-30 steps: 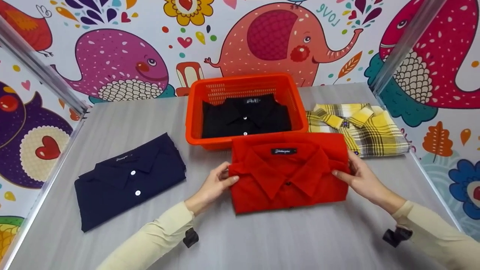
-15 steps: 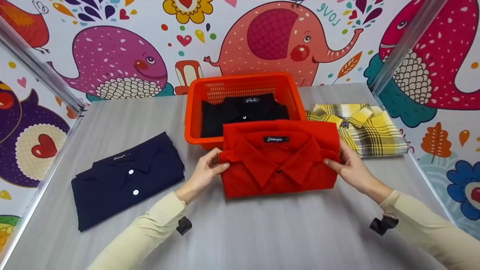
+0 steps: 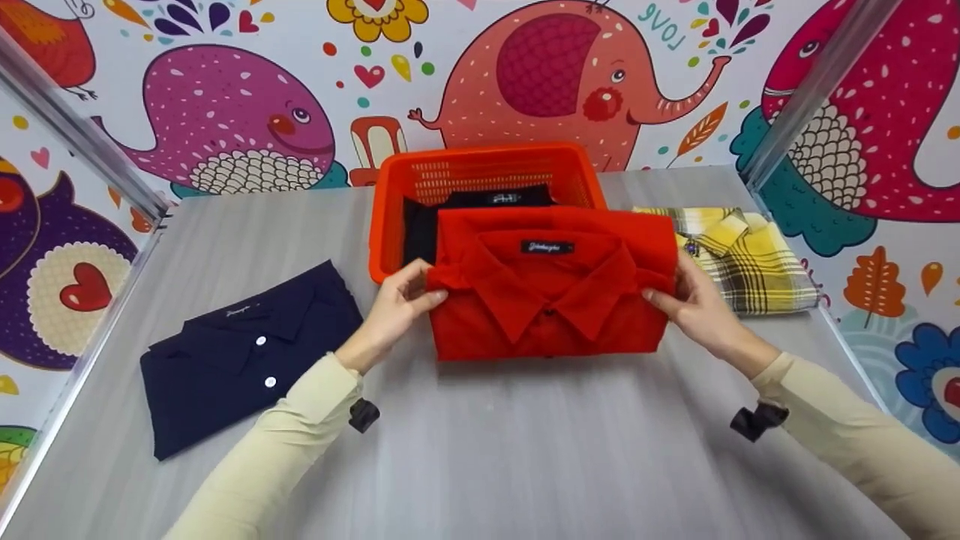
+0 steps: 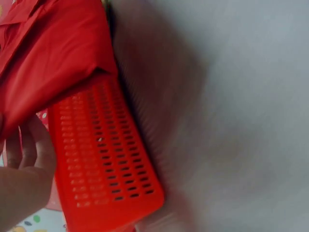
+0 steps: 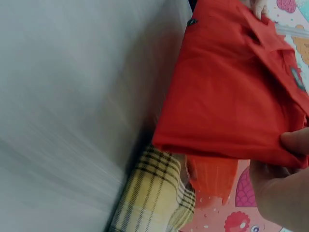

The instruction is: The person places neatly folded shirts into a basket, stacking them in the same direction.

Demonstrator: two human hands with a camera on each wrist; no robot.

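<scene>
A folded red shirt [image 3: 555, 300] with a dark collar label is held up off the table, its collar facing me. My left hand [image 3: 395, 307] pinches its left edge, thumb on the front and fingers behind. At the opposite edge my right hand [image 3: 701, 307] pinches it the same way; the right wrist view shows that thumb on the red cloth [image 5: 227, 96]. Behind the shirt stands an orange-red plastic basket [image 3: 386, 217], its front wall mostly covered by the shirt in the head view. Inside the basket lies a folded black shirt [image 3: 480, 198], partly hidden.
A folded navy shirt [image 3: 225, 367] with white buttons lies on the grey table [image 3: 525, 457] at the left. A folded yellow plaid shirt [image 3: 757, 262] lies right of the basket. Patterned wall panels [image 3: 240, 112] and metal posts [image 3: 817, 97] enclose the back and sides.
Both hands have carried the red shirt up and away from me, slightly to the left. It now overlaps the front of the basket and hides more of the black shirt.
</scene>
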